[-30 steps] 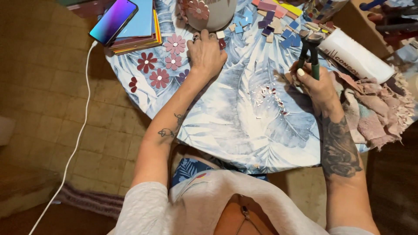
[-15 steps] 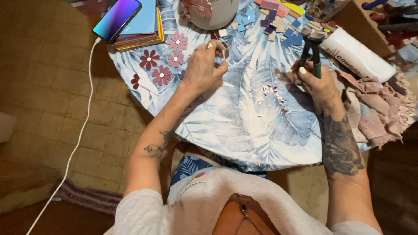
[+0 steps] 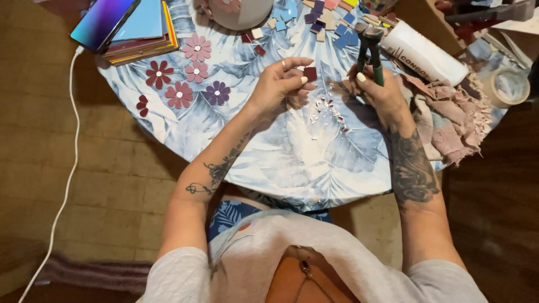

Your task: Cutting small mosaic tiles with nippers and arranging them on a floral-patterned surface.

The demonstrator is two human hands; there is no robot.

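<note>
Both hands are raised over the middle of a round table (image 3: 269,168) covered in a blue leaf-print cloth. A small dark red tile piece (image 3: 310,73) is pinched between the thumb and fingertips of the left hand (image 3: 278,84), with the other fingers fanned upward, seemingly so that the piece is kept clear and easy to inspect. A pair of tile nippers (image 3: 370,47) with green handles is gripped in the closed right hand (image 3: 379,92), the tool's head pointed away from the body; whether its blades are parted cannot be told. The tile piece lies just left of the right hand and near the nippers, but apart from them.

Just beyond the wrists, between the two hands, a scatter of pale tile chips (image 3: 328,115) is seen on the cloth, probably kept to the working spot. To the right, a heap of pinkish frayed rags (image 3: 449,118) is draped over the table edge, with a white tube (image 3: 424,53) and a roll of tape (image 3: 508,84) farther off.

To the left, finished tile flowers (image 3: 185,78) in pink, red and purple are laid out in a loose group, well apart from the cutting. At the far edge, loose blue and purple tile squares (image 3: 331,22) are spread beside a grey rounded vessel (image 3: 238,11). At the far left, a phone (image 3: 104,22) on a white cable (image 3: 67,168) is rested on a stack of flat coloured sheets (image 3: 149,31).
</note>
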